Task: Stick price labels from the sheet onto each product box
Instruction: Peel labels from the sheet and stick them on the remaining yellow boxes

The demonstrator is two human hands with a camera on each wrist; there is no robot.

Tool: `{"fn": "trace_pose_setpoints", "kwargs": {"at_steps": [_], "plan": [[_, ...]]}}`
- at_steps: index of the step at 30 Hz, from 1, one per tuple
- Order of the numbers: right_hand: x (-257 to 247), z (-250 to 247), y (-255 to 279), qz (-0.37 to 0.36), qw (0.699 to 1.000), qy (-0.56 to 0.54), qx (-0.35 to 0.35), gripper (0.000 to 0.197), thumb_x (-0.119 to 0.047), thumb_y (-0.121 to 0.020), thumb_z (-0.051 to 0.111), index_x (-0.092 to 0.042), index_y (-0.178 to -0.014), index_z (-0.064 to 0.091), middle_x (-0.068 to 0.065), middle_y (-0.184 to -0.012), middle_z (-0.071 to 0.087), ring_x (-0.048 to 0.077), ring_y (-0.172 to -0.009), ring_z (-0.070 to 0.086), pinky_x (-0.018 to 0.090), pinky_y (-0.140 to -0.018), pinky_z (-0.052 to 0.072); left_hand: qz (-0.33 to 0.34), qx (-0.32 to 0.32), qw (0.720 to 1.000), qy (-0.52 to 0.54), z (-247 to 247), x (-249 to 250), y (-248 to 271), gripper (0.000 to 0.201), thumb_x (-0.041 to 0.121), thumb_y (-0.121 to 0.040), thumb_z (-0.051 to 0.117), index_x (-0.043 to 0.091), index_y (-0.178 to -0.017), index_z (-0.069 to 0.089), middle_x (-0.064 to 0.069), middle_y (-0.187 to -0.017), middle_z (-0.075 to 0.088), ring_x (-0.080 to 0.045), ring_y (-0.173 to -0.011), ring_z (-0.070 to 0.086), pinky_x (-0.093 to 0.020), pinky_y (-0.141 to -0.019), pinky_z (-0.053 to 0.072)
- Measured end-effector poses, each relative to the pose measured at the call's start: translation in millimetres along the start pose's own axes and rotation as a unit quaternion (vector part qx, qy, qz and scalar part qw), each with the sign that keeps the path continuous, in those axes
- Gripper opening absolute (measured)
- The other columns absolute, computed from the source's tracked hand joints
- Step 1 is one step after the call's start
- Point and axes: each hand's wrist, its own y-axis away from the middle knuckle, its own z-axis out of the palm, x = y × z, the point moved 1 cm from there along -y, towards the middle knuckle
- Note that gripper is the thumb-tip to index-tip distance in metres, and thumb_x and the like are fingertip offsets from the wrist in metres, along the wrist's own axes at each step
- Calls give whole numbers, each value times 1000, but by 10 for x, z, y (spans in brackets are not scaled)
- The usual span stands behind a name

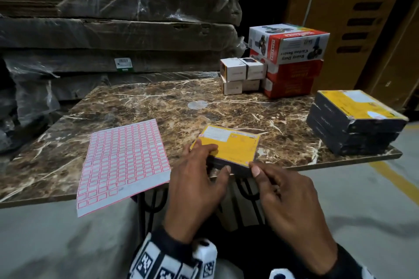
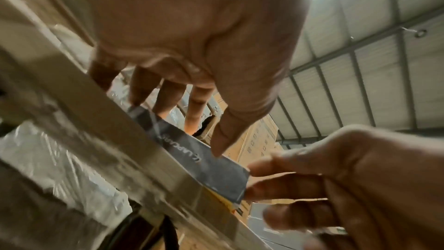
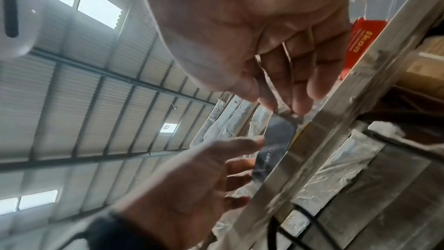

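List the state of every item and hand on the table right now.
Yellow-topped box: flat at the table's near edge, held by both hands.
Left hand: grips the box's left near side.
Right hand: fingertips at the box's near right corner.
Label sheet: flat, overhanging the table edge.
Dark box stack: untouched, at the right.

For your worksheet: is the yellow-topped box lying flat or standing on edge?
Flat: the yellow-topped box has its broad face up on the table.

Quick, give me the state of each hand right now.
Left hand: holding the yellow-topped box, fingers on top, thumb against its near side.
Right hand: fingertips pinched at the box's near right corner; whether a label is between them cannot be told.
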Motion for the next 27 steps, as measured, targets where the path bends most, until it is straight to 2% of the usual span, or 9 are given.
{"fn": "trace_pose_setpoints", "kwargs": {"at_steps": [4,7,9,12,14,18,22,24,27], "plan": [[-73,18,-100,135,962,-233,-37,22,-27,-106,61,-30,-97,80,-14,-85,81,5,-76,77,39,-81,60,40,36,995,-86,-80,-68,-84,58,64,-92,56,28,-139,60,-11,-150,57,-31,-146,46,-47,-113,44],[56,-85,-355,76,982,-167,32,22,-27,-105,63,-41,-96,78,-24,-92,79,-5,-88,73,31,-83,55,47,60,995,-68,-90,8,42,57,66,-92,58,29,-136,63,-7,-152,57,-24,-143,51,-44,-111,47],[149,-98,-541,67,989,-129,7,19,-33,-106,62,-45,-110,75,-25,-104,77,-7,-94,71,27,-83,54,33,56,995,-71,-39,83,111,63,71,-90,58,28,-136,65,-8,-151,58,-24,-140,55,-45,-109,50],[279,-25,-765,88,990,-91,-64,34,-37,-108,59,-39,-141,65,-11,-137,70,11,-119,69,39,-102,55,22,39,993,-108,72,152,122,63,72,-89,59,25,-129,71,-13,-142,65,-27,-132,63,-42,-101,56],[316,14,-815,86,989,-90,-84,34,-36,-107,60,-38,-140,67,-10,-135,72,14,-123,68,46,-106,55,23,33,993,-114,109,159,97,51,63,-89,68,23,-120,76,-17,-133,70,-30,-120,70,-41,-89,59],[433,101,-698,69,985,-124,-95,27,-39,-99,70,-35,-125,76,-20,-113,78,0,-102,75,46,-97,61,33,24,994,-99,87,87,42,37,47,-84,81,24,-113,81,-16,-128,72,-28,-112,74,-38,-81,61],[466,91,-639,30,990,-96,-98,52,-46,-93,76,-44,-143,60,-20,-139,67,7,-130,63,46,-111,53,55,7,996,-66,-11,-1,-20,35,47,-83,76,27,-111,81,-10,-124,75,-12,-122,67,-34,-76,63],[411,69,-673,20,987,-98,-123,56,-45,-92,79,-40,-145,62,-19,-140,67,2,-128,63,39,-111,53,76,-12,996,-54,-90,-76,-51,36,48,-82,73,28,-111,81,-6,-123,76,-8,-122,66,-33,-78,63],[342,91,-631,-18,990,-84,-115,40,-34,-88,86,-30,-127,78,-19,-119,77,-15,-105,68,8,-92,52,97,-20,995,-24,-226,-254,-71,41,52,-85,66,29,-116,80,-1,-127,74,0,-125,62,-33,-90,61]]}}
